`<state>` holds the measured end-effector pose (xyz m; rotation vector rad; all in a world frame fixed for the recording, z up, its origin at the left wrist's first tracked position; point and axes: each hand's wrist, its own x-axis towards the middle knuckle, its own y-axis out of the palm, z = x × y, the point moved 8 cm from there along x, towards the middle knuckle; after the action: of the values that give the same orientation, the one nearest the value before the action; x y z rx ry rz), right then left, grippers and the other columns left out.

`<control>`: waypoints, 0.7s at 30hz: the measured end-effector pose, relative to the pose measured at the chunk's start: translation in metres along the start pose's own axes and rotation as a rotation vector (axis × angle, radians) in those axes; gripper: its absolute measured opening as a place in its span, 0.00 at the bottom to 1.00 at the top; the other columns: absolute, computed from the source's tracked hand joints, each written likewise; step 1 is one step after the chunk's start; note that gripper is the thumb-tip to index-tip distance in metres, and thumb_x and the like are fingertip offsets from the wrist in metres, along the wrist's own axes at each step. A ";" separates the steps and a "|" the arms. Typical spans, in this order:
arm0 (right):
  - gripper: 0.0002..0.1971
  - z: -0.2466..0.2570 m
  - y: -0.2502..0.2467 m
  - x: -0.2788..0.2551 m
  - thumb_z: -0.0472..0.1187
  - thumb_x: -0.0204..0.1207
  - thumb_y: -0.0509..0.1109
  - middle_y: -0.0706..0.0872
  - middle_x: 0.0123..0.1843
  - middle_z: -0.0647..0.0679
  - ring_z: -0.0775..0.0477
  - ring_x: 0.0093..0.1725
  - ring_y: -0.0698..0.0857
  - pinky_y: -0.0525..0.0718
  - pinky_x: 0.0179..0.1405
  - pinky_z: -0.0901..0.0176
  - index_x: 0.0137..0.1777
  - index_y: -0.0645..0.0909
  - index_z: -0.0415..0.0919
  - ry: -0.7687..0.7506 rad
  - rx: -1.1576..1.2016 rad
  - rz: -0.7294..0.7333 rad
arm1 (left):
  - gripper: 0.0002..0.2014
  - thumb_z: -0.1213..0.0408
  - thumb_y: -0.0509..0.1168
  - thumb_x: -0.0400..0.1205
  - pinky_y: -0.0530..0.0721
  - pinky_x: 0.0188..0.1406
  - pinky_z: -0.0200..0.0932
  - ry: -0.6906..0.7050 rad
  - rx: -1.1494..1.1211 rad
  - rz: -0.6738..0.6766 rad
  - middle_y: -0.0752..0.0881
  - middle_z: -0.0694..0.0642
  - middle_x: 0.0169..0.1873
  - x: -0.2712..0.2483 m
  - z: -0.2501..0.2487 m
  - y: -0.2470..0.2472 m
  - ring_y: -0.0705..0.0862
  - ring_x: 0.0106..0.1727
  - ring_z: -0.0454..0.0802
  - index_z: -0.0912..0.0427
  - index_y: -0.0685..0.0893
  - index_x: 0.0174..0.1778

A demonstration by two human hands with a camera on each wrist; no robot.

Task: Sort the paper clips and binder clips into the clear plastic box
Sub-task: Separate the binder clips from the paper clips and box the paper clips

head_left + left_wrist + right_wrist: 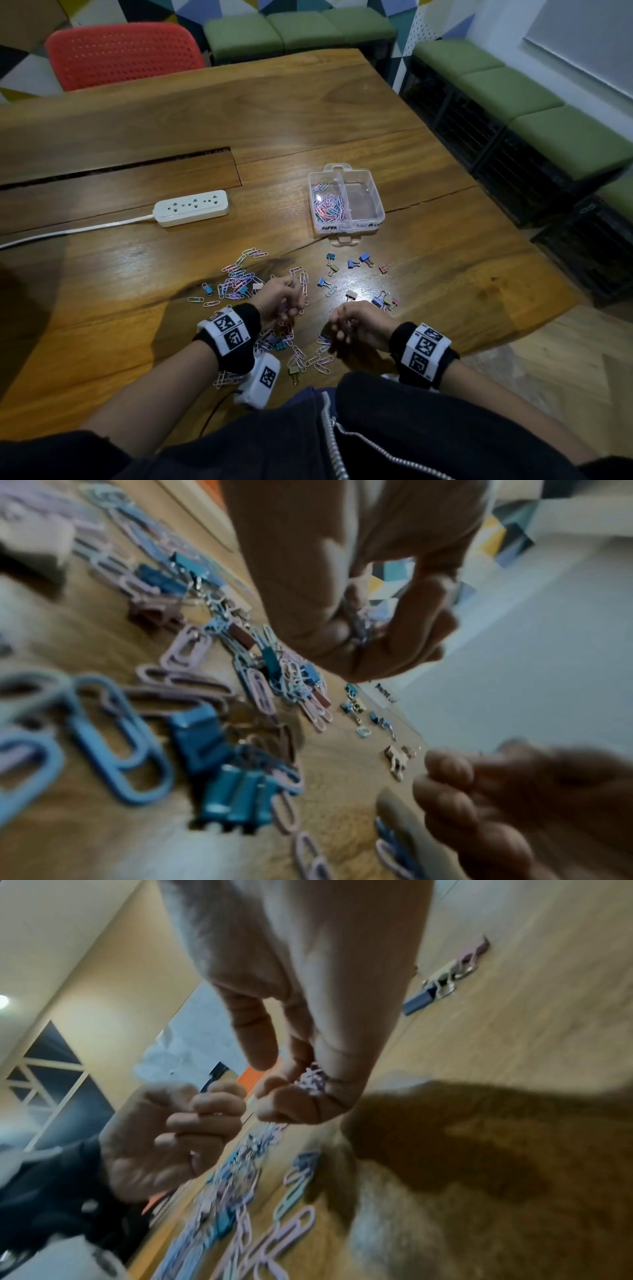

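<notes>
The clear plastic box [377, 205] stands open mid-table; its left compartment holds paper clips [329, 205] and its right one looks bare. Pastel paper clips [236, 278] lie scattered in front of me. Small binder clips [364, 257] are spread to the right. My left hand [291, 306] hovers over the pile, its fingers curled round a bunch of paper clips [359, 626]. Close beside it, my right hand [342, 330] grips a clump of pink clips [312, 1083] in its curled fingers. Both wrist views are blurred.
A white power strip [191, 207] with its cable lies to the left of the box. Behind it a long slot [120, 166] is cut in the wooden table. A red chair [123, 54] and green benches [534, 99] stand beyond the table's edges.
</notes>
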<state>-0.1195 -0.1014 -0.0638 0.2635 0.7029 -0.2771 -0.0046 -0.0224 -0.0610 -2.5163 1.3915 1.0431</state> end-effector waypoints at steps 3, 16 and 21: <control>0.08 0.000 0.007 0.002 0.35 0.74 0.66 0.77 0.36 0.50 0.52 0.34 0.75 0.75 0.37 0.61 0.35 0.73 0.44 -0.099 -0.278 -0.036 | 0.12 0.76 0.53 0.77 0.65 0.13 0.28 -0.104 0.182 0.066 0.73 0.50 0.20 -0.007 0.012 0.007 0.69 0.16 0.41 0.59 0.72 0.29; 0.12 0.001 0.023 0.010 0.42 0.76 0.64 0.74 0.56 0.39 0.42 0.57 0.72 0.70 0.56 0.56 0.53 0.76 0.34 -0.386 -1.272 -0.058 | 0.14 0.61 0.51 0.86 0.76 0.46 0.42 0.043 1.193 0.154 0.80 0.58 0.43 -0.032 0.025 0.032 0.76 0.43 0.49 0.65 0.78 0.53; 0.05 0.007 0.021 0.010 0.37 0.76 0.63 0.78 0.50 0.43 0.48 0.49 0.74 0.70 0.47 0.65 0.49 0.76 0.36 -0.417 -1.205 -0.082 | 0.19 0.46 0.67 0.74 0.79 0.52 0.47 0.157 1.681 0.184 0.80 0.55 0.53 -0.037 0.033 0.046 0.79 0.54 0.54 0.56 0.75 0.52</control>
<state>-0.1015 -0.0862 -0.0620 -0.9490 0.3679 0.0498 -0.0709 -0.0100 -0.0527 -1.1673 1.4571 -0.3888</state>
